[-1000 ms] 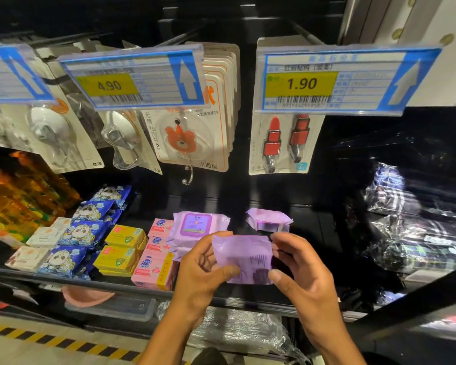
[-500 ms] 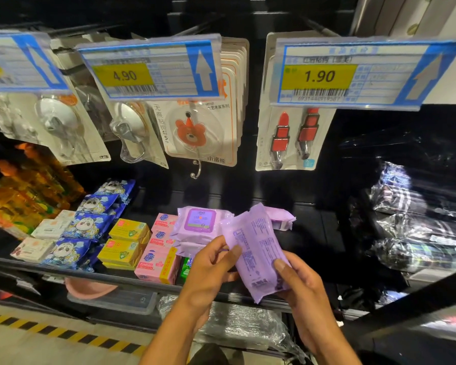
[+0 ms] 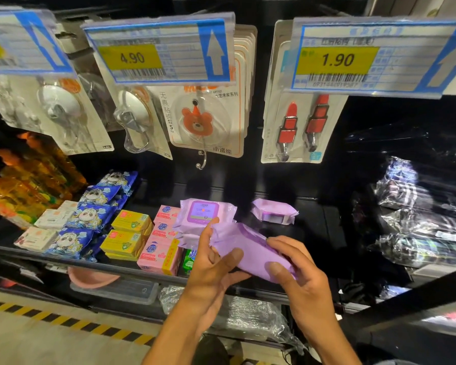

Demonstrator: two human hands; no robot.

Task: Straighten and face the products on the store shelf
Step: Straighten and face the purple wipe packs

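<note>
The purple wipes pack [image 3: 248, 246], upright 0.5 s ago, now lies tipped nearly flat in the left hand [image 3: 211, 264] and right hand [image 3: 298, 275], fingers [image 3: 287, 246] curled round it, over the shelf [image 3: 327, 233] front beside the matching stack [image 3: 204, 214], probably ready for placing.

middle tag [image 3: 158, 51] 4.90, right tag [image 3: 374, 56] 1.90 (barcoded)

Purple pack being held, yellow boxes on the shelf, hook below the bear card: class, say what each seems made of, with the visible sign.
The purple pack looks like soft plastic film, satin finish: it wrinkles and bends. The yellow boxes seem printed, slightly glossy cardboard: flat faces, crisp edges. The hook is probably polished metal: thin, curved, bright glints.
</note>
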